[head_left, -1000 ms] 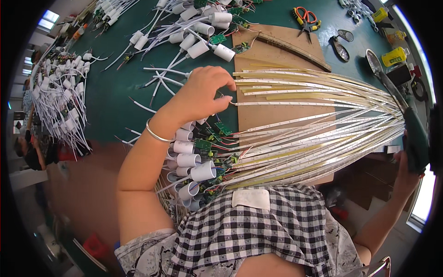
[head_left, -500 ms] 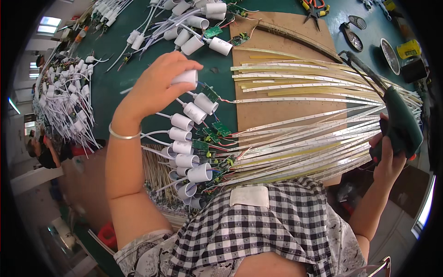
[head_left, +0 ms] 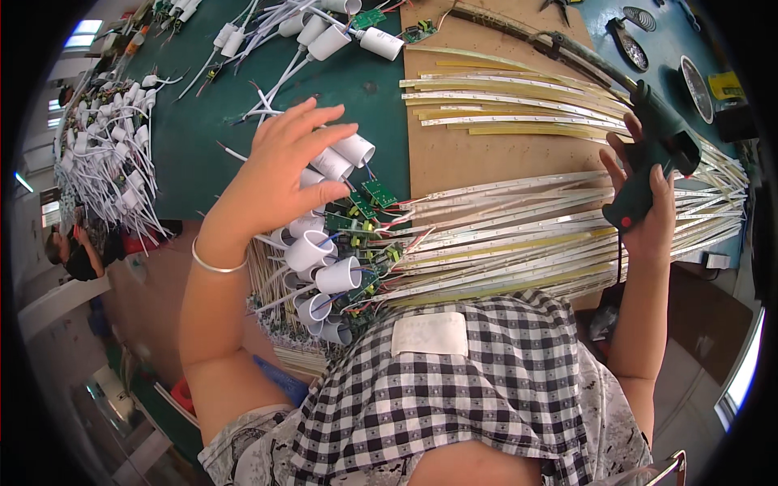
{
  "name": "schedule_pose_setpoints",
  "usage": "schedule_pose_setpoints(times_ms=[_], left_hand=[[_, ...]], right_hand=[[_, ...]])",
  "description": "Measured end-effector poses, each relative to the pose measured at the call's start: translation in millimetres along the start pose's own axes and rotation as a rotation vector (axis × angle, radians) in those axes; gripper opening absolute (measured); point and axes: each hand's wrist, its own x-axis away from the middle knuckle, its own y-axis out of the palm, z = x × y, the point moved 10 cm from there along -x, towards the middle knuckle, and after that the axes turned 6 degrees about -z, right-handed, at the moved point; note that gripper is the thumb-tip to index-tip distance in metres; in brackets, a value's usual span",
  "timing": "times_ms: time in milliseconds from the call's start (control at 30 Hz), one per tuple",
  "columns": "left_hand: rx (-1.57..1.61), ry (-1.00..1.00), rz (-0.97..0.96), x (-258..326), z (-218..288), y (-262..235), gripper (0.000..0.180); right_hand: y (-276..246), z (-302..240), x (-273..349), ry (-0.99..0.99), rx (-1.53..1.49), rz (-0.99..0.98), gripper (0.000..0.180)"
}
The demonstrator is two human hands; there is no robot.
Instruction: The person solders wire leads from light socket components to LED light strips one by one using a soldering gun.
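My left hand [head_left: 279,170] has its fingers spread over a cluster of white plastic cylinders [head_left: 355,151]. Its thumb is right by one of them; whether it touches is hard to tell. White cables come out of the cylinders, and small green circuit boards [head_left: 378,193] hang from their open ends by thin wires. Those wires run to long, narrow LED strips [head_left: 519,229] on the right. My right hand [head_left: 651,235] grips the handle of a dark green soldering gun [head_left: 658,121]. Its long barrel points up and left, over a dark curved bar [head_left: 502,32].
Under the strips lies a brown board [head_left: 494,158] on the green table [head_left: 203,146]. More white cylinders [head_left: 328,42] sit at the far side, with a big pile [head_left: 113,154] at left. A metal dish [head_left: 695,89] and a coil stand [head_left: 628,49] are far right. Another person [head_left: 77,247] is at far left.
My left hand has opened from around a white cylinder, and the cylinders lie closer together. My right hand has moved left and up with the soldering gun, its barrel now over the curved bar.
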Motion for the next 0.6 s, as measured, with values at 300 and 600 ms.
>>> schedule_pose_setpoints(times_ms=[300,600], left_hand=[[0.167,-0.102,0.026,12,-13,12,0.043],[-0.038,0.061,-0.053,-6,36,-15,0.039]], right_hand=[[3,13,16,0.042,-0.040,0.055,0.067],[-13,11,49,0.068,-0.148,0.227,0.070]])
